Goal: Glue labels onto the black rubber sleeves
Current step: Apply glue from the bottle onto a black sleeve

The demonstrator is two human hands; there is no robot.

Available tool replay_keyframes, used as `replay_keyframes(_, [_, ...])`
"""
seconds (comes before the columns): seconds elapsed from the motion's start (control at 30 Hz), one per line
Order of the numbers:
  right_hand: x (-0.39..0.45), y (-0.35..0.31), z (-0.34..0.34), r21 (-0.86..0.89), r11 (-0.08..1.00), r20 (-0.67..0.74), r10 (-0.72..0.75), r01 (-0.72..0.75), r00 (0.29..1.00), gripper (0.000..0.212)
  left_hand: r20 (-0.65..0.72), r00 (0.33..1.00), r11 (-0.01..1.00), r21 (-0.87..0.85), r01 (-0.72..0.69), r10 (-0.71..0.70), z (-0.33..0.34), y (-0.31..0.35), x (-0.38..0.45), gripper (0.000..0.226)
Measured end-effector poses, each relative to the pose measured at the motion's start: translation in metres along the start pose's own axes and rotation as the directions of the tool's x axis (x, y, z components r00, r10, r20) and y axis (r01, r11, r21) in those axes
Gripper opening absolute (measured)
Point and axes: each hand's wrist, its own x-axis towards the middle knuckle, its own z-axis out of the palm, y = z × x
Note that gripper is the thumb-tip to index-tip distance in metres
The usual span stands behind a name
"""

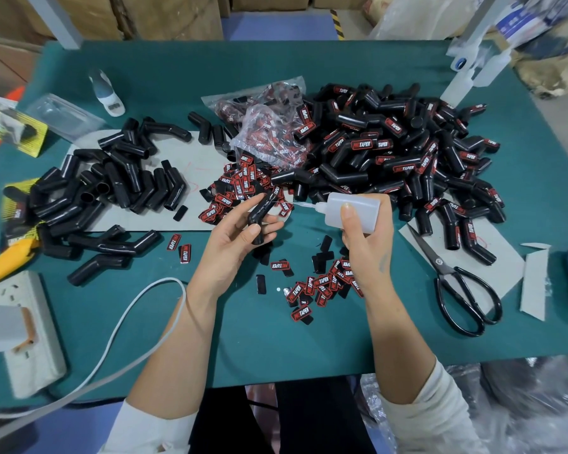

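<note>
left hand (240,237): I see it gripping 1 bent black sleeve (263,211) above the table (309,339)
right hand (368,237): fingers wrapped round 1 glue bottle (351,209) — nozzle aimed at sleeve
piles: 2 — bare left (112,188), labelled right (400,158)
scissors (453,283): 1 pair

One view only, worn on the person's head, looks forward and steeply down from the near edge of the bench (309,348). It sits close above the hands (both forearms enter from below), and its wide angle takes in the far edge and both side edges.
</note>
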Motion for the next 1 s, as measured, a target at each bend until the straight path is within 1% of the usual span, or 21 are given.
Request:
replay_keyframes(0.57, [-0.0015, -0.0020, 0.0005, 0.023, 1.000, -0.002, 0.020, -0.020, 1.000, 0.026, 0.007, 1.000, 1.000, 0.003, 0.006, -0.006, 0.0018, 0.0029, -0.0009, 0.048])
replay_keyframes(1.0, [-0.0021, -0.0022, 0.0005, -0.016, 1.000, 0.013, 0.003, -0.003, 1.000, 0.023, -0.005, 1.000, 1.000, -0.018, 0.013, -0.013, -0.0043, -0.0024, 0.0001, 0.045])
